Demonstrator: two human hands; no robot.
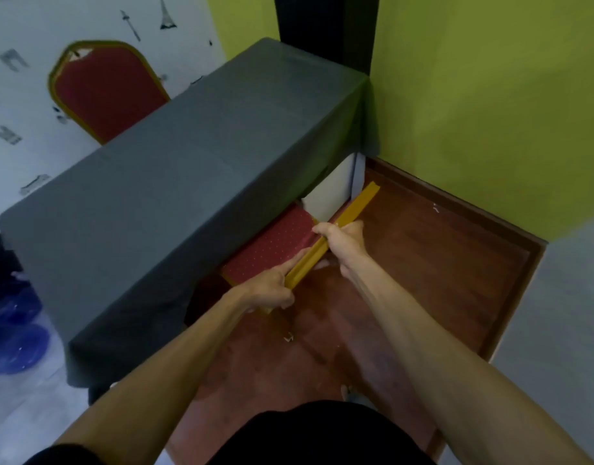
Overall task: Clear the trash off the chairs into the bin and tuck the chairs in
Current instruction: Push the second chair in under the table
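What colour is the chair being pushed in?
Red dotted seat with a gold frame, seen in the head view.

A desk (175, 196) covered by a grey cloth is placed against a green wall (473, 95). The floor (423, 280) beside it is made of reddish wood, and a white patterned wall (20, 45) is seen behind

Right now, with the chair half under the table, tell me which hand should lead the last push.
Probably the left hand. It grips the chair back at its near end, which sticks out further from the table. The right hand grips mid-rail, nearer the table already.
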